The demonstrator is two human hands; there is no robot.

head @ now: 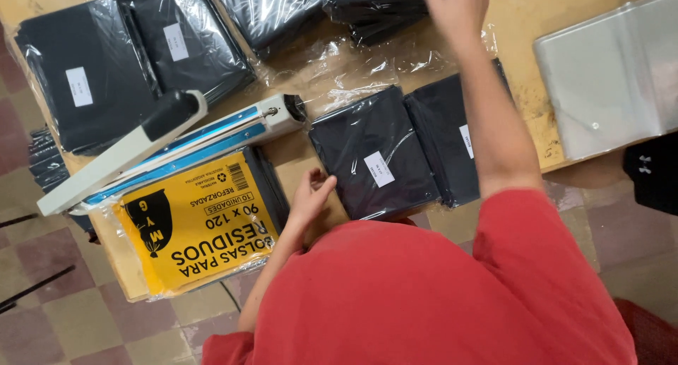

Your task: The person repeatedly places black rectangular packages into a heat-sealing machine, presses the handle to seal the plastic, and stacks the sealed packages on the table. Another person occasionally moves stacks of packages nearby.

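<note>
Overhead, a person in a red shirt works at a wooden table point(522, 26). Their left hand point(311, 195), fingers loosely spread, rests beside a yellow-labelled packet point(201, 224) under a white heat sealer point(162, 142). Their right hand point(455, 5) reaches the far stack of black bags point(374, 8), apparently gripping one, though the frame edge hides its fingers. Two wrapped black packs point(406, 150) lie between.

A small packing workshop: a heat sealer point(162, 150), stacked bagged black packs point(374, 153) and clear sleeves point(607, 75) cover a wooden table point(522, 19).
</note>
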